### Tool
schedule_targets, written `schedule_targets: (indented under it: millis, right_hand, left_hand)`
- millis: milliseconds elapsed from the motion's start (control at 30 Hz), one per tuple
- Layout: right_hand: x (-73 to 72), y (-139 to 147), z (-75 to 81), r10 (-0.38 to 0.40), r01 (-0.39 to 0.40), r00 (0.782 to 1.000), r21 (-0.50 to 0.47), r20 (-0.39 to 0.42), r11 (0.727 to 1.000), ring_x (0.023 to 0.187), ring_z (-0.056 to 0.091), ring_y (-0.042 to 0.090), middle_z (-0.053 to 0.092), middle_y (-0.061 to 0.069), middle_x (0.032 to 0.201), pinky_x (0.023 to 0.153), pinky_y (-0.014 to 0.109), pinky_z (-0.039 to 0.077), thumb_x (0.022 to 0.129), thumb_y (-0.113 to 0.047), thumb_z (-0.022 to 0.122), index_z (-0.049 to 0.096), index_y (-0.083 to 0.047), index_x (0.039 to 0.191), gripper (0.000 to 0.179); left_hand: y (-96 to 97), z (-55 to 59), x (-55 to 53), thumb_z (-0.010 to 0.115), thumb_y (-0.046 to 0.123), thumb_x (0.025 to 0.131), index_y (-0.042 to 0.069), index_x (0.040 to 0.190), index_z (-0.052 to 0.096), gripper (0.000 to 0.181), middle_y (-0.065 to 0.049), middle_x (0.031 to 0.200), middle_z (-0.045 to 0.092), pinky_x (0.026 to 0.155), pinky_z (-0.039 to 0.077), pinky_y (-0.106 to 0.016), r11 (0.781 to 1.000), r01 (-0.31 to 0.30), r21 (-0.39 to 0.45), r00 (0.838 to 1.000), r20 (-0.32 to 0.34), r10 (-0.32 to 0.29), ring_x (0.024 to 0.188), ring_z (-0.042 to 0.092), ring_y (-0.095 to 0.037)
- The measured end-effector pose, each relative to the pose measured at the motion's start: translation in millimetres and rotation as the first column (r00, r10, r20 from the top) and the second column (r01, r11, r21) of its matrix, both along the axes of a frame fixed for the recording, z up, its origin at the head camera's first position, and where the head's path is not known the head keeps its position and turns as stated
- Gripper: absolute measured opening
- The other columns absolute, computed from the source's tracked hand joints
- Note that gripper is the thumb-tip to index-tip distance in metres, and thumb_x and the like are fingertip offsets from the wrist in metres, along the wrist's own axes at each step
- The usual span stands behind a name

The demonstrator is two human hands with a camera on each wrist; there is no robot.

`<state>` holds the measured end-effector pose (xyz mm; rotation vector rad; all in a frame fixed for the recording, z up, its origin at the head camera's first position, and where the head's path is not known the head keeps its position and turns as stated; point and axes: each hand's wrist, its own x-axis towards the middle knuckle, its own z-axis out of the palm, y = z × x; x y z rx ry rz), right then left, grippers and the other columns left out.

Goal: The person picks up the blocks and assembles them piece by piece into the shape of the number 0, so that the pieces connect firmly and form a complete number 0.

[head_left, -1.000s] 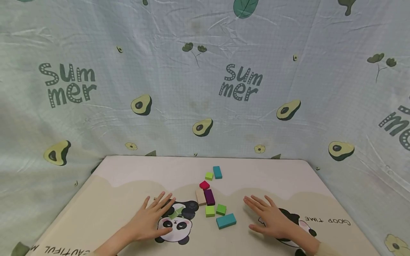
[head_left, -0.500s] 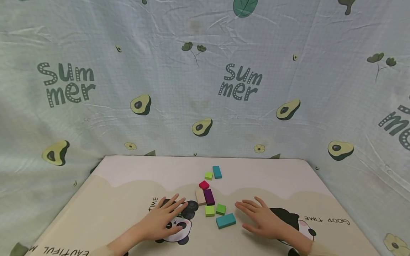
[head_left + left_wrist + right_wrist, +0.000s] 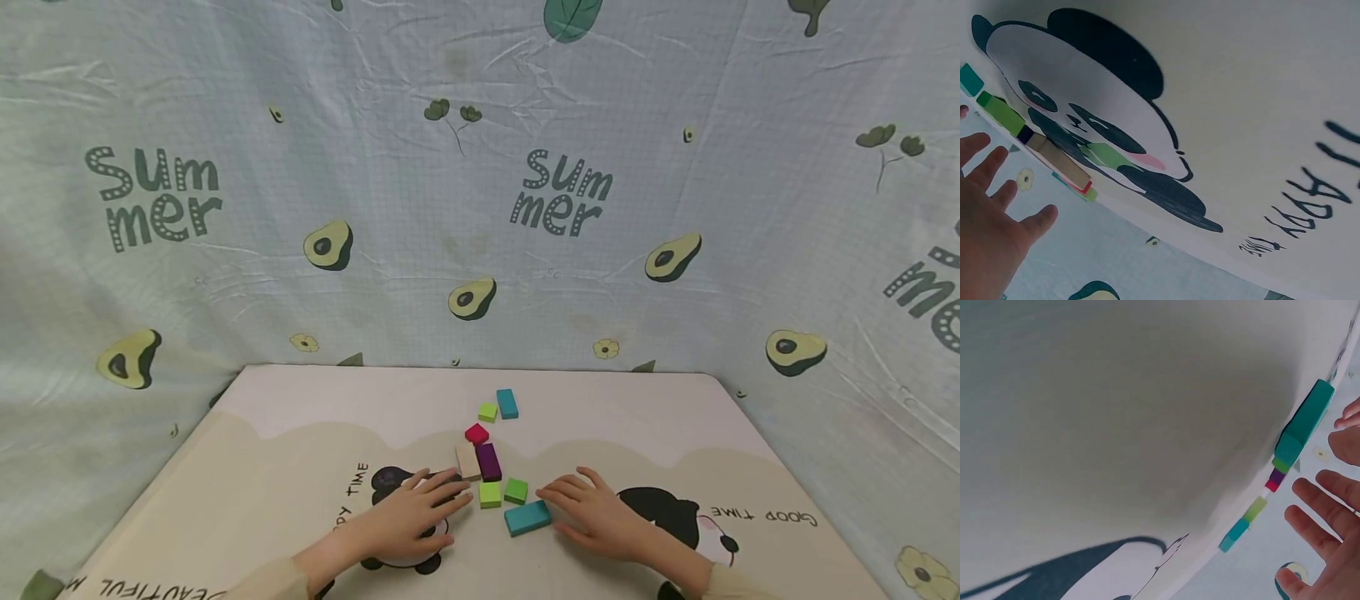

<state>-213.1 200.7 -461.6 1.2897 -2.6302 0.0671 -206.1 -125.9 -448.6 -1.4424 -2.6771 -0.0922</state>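
Observation:
Several coloured wooden blocks lie on the table between two spread hands. My left hand [image 3: 405, 518], fingers extended, is just left of the lime block [image 3: 490, 495] and below the plain wood block [image 3: 467, 462]. My right hand [image 3: 603, 521] has its fingertips right by the near teal block [image 3: 527, 518], with the green block [image 3: 516, 491] just beyond. Behind these are a purple block [image 3: 488, 462] and a red block [image 3: 476, 433]. Both wrist views show the fingers spread, with nothing held; the teal block [image 3: 1307, 419] appears beside the right hand.
Farther back lie a small lime block [image 3: 487, 412] and another teal block [image 3: 507, 404]. The table [image 3: 622, 417] carries printed pandas and lettering. A pale curtain [image 3: 397, 183] with avocado prints hangs behind it and at both sides.
Both hands have moved inward toward the blocks, the left one rightward and the right one leftward. The blocks stay where they were.

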Motion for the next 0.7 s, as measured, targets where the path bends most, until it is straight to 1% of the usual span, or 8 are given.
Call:
schedule_targets:
  millis: [100,200,300,433,567,700]
  right_hand:
    - [-1.1,-4,-0.8,0.017,-0.017,1.0,-0.004,-0.016,1.0,0.109,0.049,0.012,0.056,-0.008,0.116,0.094,0.048,0.033,0.087,-0.032,0.054,0.049,-0.018,0.124,0.04]
    - [-2.3,-8,-1.2,0.023,-0.022,0.999,0.006,-0.024,1.0,0.108,0.049,0.012,0.056,-0.008,0.114,0.093,0.047,0.034,0.088,-0.032,0.053,0.05,-0.019,0.122,0.037]
    - [-2.7,-12,-0.6,0.031,-0.03,0.999,0.021,-0.038,0.999,0.107,0.049,0.011,0.056,-0.008,0.113,0.093,0.046,0.034,0.088,-0.033,0.052,0.052,-0.019,0.12,0.034]
    - [-2.1,-16,0.8,0.053,-0.052,0.996,0.016,-0.078,0.999,0.104,0.05,0.011,0.057,-0.007,0.11,0.092,0.045,0.036,0.085,-0.03,0.057,0.053,-0.019,0.116,0.033]
    - [-2.9,-19,-0.9,0.066,-0.064,0.993,0.021,-0.1,0.998,0.103,0.049,0.011,0.056,-0.007,0.108,0.092,0.045,0.036,0.083,-0.028,0.06,0.053,-0.019,0.114,0.033]
    - [-4.6,-21,-4.2,0.072,-0.069,0.992,0.029,-0.105,0.997,0.103,0.048,0.01,0.055,-0.007,0.108,0.092,0.044,0.035,0.083,-0.028,0.06,0.052,-0.019,0.113,0.033]
  left_hand:
    - [6.1,-1.0,-3.3,0.042,0.04,0.091,0.016,0.138,0.035,0.053,-0.004,0.143,0.034,0.099,0.031,-0.052,1.0,0.023,-0.015,1.0,0.001,-0.023,0.133,0.028,-0.027]
    - [11.0,-1.3,-5.8,0.042,0.04,0.092,0.017,0.138,0.034,0.053,-0.004,0.144,0.032,0.099,0.031,-0.052,0.999,0.029,-0.03,0.999,0.021,-0.028,0.133,0.026,-0.028]
    - [15.6,-1.0,-6.6,0.04,0.042,0.092,0.019,0.138,0.034,0.052,-0.002,0.144,0.032,0.1,0.03,-0.051,0.998,0.016,-0.057,0.999,0.043,-0.014,0.134,0.025,-0.028]
    - [19.8,-0.3,-7.3,0.039,0.044,0.092,0.021,0.138,0.033,0.052,0.0,0.144,0.032,0.1,0.031,-0.051,0.996,-0.001,-0.09,0.999,0.054,0.006,0.134,0.025,-0.027]
    - [21.3,-0.3,-7.9,0.039,0.044,0.091,0.021,0.138,0.035,0.052,0.0,0.143,0.034,0.1,0.031,-0.051,0.996,-0.003,-0.094,0.998,0.059,0.008,0.134,0.026,-0.026]
    - [22.3,-1.9,-9.1,0.04,0.044,0.091,0.02,0.137,0.036,0.052,0.001,0.142,0.035,0.1,0.032,-0.05,0.996,0.001,-0.091,0.999,0.046,0.003,0.134,0.027,-0.025]
